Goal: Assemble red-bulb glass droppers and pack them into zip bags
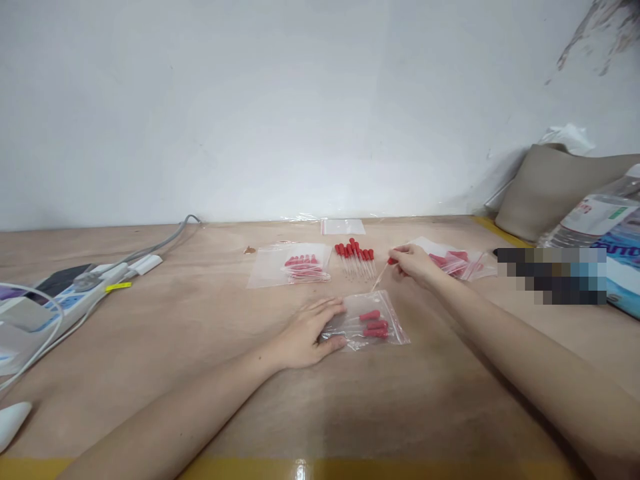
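My right hand (407, 260) pinches a dropper with a red rubber bulb (392, 261); its thin pale stem slants down toward the upper edge of a clear zip bag (353, 320). On that bag's left side lies my left hand (317, 333), fingers stretched out and thumb apart. Several red-bulbed pieces (376, 325) show inside the bag. Behind it, a row of loose droppers (355, 253) lies with bulbs pointing away from me. To their left rests another zip bag (265, 267) containing several droppers. A further bag of droppers (455, 263) sits beyond my right wrist.
A flat zip bag (345, 227) lies by the wall. On the left are a power strip (70, 307) with cables and a white object (13, 423). A plastic bottle (590, 220), a grey-brown object (545, 187) and a blue package (623, 247) stand at the right.
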The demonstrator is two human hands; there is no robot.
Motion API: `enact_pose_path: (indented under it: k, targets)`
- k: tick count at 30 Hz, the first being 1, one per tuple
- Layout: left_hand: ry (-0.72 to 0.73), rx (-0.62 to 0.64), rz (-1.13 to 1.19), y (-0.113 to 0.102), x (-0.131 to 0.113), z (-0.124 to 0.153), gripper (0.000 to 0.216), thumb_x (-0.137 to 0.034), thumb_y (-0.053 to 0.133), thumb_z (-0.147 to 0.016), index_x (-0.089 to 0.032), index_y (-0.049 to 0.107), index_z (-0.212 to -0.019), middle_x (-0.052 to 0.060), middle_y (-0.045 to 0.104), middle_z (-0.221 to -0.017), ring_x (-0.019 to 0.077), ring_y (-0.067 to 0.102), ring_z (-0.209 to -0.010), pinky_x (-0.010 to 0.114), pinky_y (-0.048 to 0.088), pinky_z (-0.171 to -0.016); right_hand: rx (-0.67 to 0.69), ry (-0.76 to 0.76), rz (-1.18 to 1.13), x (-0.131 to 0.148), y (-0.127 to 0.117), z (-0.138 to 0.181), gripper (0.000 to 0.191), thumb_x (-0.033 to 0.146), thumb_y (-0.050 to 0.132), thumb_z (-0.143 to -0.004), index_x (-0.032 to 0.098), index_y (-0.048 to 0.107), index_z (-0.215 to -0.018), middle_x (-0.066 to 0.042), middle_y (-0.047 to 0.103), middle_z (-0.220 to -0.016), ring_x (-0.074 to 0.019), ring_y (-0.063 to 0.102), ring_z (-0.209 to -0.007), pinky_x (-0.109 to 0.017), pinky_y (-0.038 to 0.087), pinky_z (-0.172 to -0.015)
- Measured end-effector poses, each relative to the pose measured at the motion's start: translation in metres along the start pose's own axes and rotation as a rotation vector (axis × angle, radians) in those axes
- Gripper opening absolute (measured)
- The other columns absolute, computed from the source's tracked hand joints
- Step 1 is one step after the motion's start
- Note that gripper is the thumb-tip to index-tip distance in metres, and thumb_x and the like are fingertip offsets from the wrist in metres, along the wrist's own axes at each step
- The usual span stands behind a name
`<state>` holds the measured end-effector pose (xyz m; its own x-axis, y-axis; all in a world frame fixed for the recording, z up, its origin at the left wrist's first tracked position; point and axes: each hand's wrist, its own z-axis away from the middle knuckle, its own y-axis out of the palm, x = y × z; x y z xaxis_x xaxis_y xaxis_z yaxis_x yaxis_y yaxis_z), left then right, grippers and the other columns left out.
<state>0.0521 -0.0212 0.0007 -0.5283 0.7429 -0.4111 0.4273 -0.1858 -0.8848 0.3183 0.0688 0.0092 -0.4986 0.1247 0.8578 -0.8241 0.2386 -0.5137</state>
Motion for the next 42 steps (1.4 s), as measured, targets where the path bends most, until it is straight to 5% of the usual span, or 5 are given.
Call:
enact_pose_path:
  k: [6, 17, 27, 37, 42]
  targets:
    - [0.000, -0.001, -0.003, 0.000, 0.000, 0.000, 0.047, -0.040, 0.049, -0.083, -0.021, 0.039, -0.125, 0.008, 0.039, -0.134, 0.0223, 0.034, -0.124, 0.043, 0.028, -0.102, -0.245, -0.073, -0.483, -0.022, -0.034, 0.035, 0.022, 0.031, 0.057, -0.069, 0.023, 0.039, -0.078, 0.005, 0.051, -0.053, -0.0097, 0.047, -0.040, -0.021, 0.037, -0.037]
    - [-0.016, 0.005, -0.008, -0.001, -0.001, 0.000, 0.053, -0.042, 0.048, -0.083, -0.021, 0.033, -0.129, 0.009, 0.037, -0.135, 0.0228, 0.034, -0.124, 0.043, 0.029, -0.102, 0.084, 0.177, -0.930, -0.020, -0.001, 0.080, 0.019, 0.018, 0.065, -0.065, 0.018, 0.047, -0.071, 0.000, 0.059, -0.065, -0.0129, 0.062, -0.062, -0.026, 0.053, -0.063]
    - [0.002, -0.002, -0.007, -0.001, -0.003, -0.001, 0.055, -0.043, 0.047, -0.083, -0.022, 0.031, -0.131, 0.008, 0.037, -0.136, 0.0240, 0.035, -0.123, 0.044, 0.029, -0.101, 0.394, 0.031, -0.441, -0.020, 0.006, 0.090, 0.035, 0.041, 0.070, -0.059, 0.016, 0.054, -0.078, 0.006, 0.054, -0.047, -0.0033, 0.040, -0.034, -0.014, 0.030, -0.031]
    - [0.007, -0.004, -0.014, 0.001, 0.000, -0.001, 0.056, -0.042, 0.046, -0.083, -0.022, 0.029, -0.133, 0.008, 0.036, -0.136, 0.0229, 0.034, -0.124, 0.043, 0.028, -0.102, 0.552, -0.063, -0.316, -0.017, 0.004, 0.082, 0.027, 0.039, 0.067, -0.059, 0.015, 0.063, -0.072, 0.004, 0.055, -0.046, -0.0097, 0.052, -0.045, -0.020, 0.039, -0.042]
    - [0.003, -0.005, -0.017, 0.001, 0.000, 0.000, 0.054, -0.040, 0.048, -0.083, -0.022, 0.032, -0.131, 0.008, 0.038, -0.135, 0.0234, 0.035, -0.123, 0.044, 0.028, -0.102, 0.263, -0.096, -0.044, -0.011, -0.012, 0.040, 0.013, 0.026, 0.064, -0.062, 0.015, 0.060, -0.067, 0.005, 0.051, -0.043, -0.0060, 0.040, -0.036, -0.018, 0.029, -0.035]
